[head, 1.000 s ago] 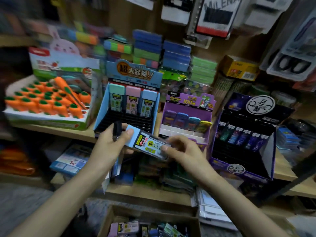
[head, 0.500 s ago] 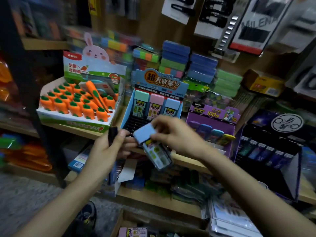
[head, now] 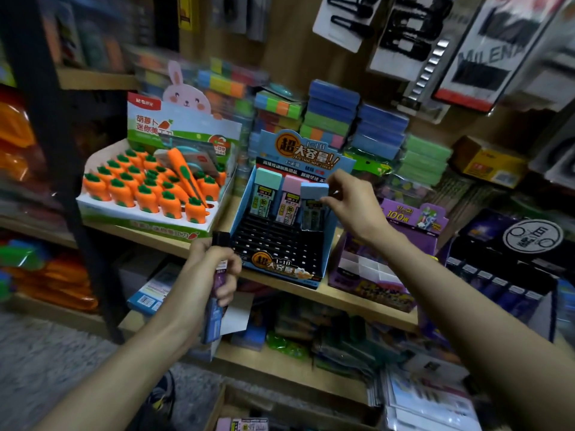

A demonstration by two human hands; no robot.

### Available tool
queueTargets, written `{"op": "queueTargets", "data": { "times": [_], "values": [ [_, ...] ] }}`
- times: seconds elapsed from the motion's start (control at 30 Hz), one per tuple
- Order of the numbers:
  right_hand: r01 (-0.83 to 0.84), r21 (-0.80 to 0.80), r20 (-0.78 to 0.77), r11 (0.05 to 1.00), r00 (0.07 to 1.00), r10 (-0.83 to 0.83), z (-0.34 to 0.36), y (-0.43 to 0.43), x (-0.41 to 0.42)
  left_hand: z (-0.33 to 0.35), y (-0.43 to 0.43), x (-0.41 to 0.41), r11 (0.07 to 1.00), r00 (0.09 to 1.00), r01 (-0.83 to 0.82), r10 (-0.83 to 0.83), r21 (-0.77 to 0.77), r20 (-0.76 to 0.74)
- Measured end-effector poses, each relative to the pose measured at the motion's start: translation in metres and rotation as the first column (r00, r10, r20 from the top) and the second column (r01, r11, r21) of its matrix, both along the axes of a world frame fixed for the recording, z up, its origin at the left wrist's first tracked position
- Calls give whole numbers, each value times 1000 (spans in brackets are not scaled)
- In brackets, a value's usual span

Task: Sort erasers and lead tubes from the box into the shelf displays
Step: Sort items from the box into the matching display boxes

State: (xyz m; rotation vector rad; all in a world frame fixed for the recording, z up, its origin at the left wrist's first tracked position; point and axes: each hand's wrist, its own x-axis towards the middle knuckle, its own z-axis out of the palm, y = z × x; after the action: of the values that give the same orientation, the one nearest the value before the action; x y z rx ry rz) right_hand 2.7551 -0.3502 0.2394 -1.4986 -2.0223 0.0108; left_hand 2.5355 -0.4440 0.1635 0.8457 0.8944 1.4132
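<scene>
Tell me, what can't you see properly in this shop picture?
Head view, left hand: fingers cover most of the items it grips, so their number is unclear.
Head view, cardboard box: cut off by the bottom edge; most contents unseen.
Head view, purple display: the right forearm hides part of it.
Head view, blue-capped tube pinched by the right hand: label too blurred to read.

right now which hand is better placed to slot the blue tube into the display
Right. The right hand pinches the blue tube at the display, beside the pink tube; the left hand is lower, gripping other tubes.
</scene>
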Motion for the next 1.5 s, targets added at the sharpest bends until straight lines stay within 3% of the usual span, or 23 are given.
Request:
{"op": "queueTargets", "data": {
  "times": [0.23,0.47,0.63,0.73,0.87,0.93,1.03,1.1,1.17,1.27,1.37,1.43,1.5],
  "values": [
    [-38,2,9,999,999,38,-7,0,2,-6,-8,1,992,982,1,22,126,-186],
    [23,154,365,988,928,-79,-12,-1,5,-6,-10,5,981,965,22,30,195,-260],
    [54,135,439,989,892,-109,-1,-4,6,-6,-10,15,983,974,18,24,183,-225],
    [-14,101,265,995,964,-14,1,-30,1,-6,-7,30,990,988,57,-37,132,-150],
    [-164,-136,-118,977,982,149,-13,-91,-6,-3,-9,56,993,990,89,-80,79,-112],
    [-217,-245,-336,945,933,127,-25,-114,-4,-1,-13,71,987,983,130,-116,90,-145],
    [-269,-273,-663,923,748,22,-38,-133,9,0,-19,93,956,963,229,-196,181,-183],
    [-260,-257,-751,931,660,-23,-43,-140,23,1,-21,109,941,955,264,-226,212,-191],
    [-238,-246,-755,940,654,-32,-46,-147,41,2,-23,125,927,939,310,-263,210,-222],
    [-132,-215,-746,968,661,-75,-40,-155,78,5,-24,147,885,859,363,-196,293,-472],
    [50,-117,-725,992,678,-120,-21,-157,128,3,-19,159,762,592,452,133,464,-795],
    [199,-23,-641,980,749,-167,-9,-158,162,0,-15,163,726,451,512,229,460,-863],
    [302,44,-563,952,795,-226,-4,-155,191,-3,-11,168,744,407,508,237,434,-882]
  ]
}}
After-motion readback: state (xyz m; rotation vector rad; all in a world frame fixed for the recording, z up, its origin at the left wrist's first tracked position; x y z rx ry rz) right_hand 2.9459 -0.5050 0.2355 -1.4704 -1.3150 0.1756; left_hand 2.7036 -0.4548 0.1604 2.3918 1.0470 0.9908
